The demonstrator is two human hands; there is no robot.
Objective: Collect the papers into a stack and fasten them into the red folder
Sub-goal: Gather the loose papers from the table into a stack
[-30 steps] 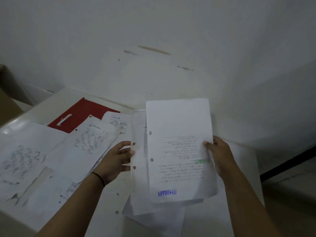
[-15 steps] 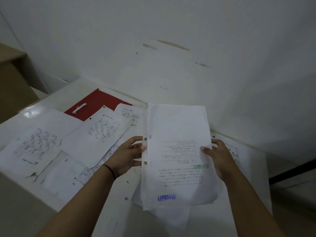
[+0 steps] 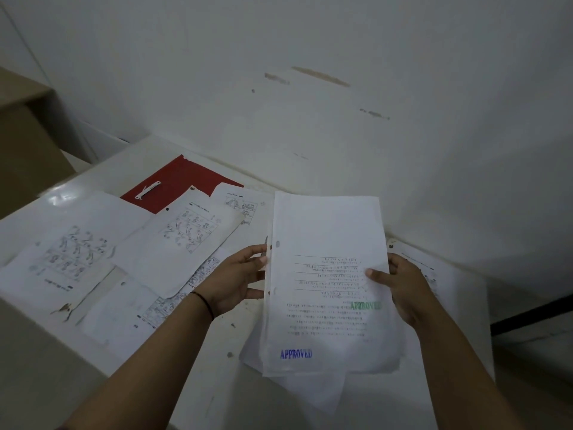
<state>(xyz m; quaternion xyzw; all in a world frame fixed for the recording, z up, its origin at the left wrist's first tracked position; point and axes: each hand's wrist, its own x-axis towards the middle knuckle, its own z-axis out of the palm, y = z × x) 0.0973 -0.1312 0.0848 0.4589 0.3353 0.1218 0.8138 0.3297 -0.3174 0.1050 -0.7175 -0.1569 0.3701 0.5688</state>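
I hold a small stack of papers [image 3: 328, 283] above the white table [image 3: 130, 156]; its top sheet carries a blue and a green APPROVED stamp and punch holes on the left edge. My left hand [image 3: 238, 280] pinches the stack's left edge. My right hand [image 3: 400, 290] grips the right edge, thumb on top. The red folder [image 3: 183, 181] lies open at the table's back left, a white fastener clip [image 3: 148, 189] on it, its near part covered by loose sheets [image 3: 186, 240].
Several loose printed sheets with drawings [image 3: 71, 256] are spread over the table's left half. Another sheet [image 3: 434, 274] lies under my right hand. A white wall [image 3: 310, 88] stands close behind the table. A brown box [image 3: 24, 141] sits at far left.
The two sheets that stood offset have been brought together into one aligned stack between my hands. My left hand closed in on the stack's left edge. The camera view shifted slightly left.
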